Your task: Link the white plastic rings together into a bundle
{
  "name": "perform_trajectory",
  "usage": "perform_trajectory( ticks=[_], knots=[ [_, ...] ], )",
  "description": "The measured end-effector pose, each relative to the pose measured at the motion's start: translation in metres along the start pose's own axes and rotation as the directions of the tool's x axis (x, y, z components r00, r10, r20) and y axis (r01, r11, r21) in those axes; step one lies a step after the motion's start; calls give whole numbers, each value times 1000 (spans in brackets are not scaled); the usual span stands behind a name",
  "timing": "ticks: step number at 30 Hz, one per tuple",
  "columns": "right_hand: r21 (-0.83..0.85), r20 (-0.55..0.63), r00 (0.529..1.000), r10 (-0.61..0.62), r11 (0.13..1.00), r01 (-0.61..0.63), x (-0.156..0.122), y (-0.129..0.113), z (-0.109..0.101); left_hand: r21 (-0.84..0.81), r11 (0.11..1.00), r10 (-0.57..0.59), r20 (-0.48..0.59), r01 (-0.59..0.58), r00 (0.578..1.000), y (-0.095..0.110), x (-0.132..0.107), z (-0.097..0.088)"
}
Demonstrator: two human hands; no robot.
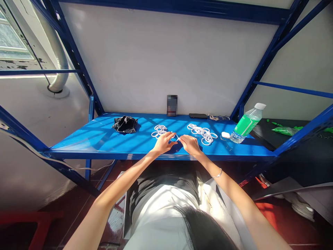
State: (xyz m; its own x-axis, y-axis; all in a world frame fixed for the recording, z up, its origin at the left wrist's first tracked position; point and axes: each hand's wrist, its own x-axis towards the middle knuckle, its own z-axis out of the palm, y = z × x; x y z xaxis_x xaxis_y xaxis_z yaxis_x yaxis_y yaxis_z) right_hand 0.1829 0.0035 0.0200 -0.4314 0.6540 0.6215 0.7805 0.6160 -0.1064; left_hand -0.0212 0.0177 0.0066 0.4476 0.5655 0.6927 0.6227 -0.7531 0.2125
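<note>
Near the front edge of the blue shelf (pixel 104 140), one white ring (pixel 177 138) is pinched between the closed fingertips of the left hand (pixel 163 143) and right hand (pixel 191 145), and is probably best kept low, clear of the left ring pile (pixel 159 130) and right ring pile (pixel 203 133) further back.

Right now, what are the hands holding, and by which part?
One small white ring, held between both hands just above the blue shelf: left hand on its left edge, right hand on its right edge.
</note>
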Motion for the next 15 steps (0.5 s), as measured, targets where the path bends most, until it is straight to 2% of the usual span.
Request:
perform_trajectory(
  ticks=[6, 9, 12, 15],
  knots=[
    [19, -26, 999, 27, 999, -27, -1, -2, 0, 29, 1000, 7, -34, -6, 999, 1, 1, 1],
    [105, -123, 991, 59, 993, -46, 4, -11, -10, 86, 995, -33, -85, 41, 996, 0, 1, 2],
    [268, -309, 949, 60, 963, 26, 5, -33, -38, 185, 969, -143, -130, 166, 981, -2, 2, 0],
    [438, -438, 899, 31, 880, 183, -16, -59, -83, 285, 904, -295, -123, 318, 948, -4, 1, -4]
  ],
)
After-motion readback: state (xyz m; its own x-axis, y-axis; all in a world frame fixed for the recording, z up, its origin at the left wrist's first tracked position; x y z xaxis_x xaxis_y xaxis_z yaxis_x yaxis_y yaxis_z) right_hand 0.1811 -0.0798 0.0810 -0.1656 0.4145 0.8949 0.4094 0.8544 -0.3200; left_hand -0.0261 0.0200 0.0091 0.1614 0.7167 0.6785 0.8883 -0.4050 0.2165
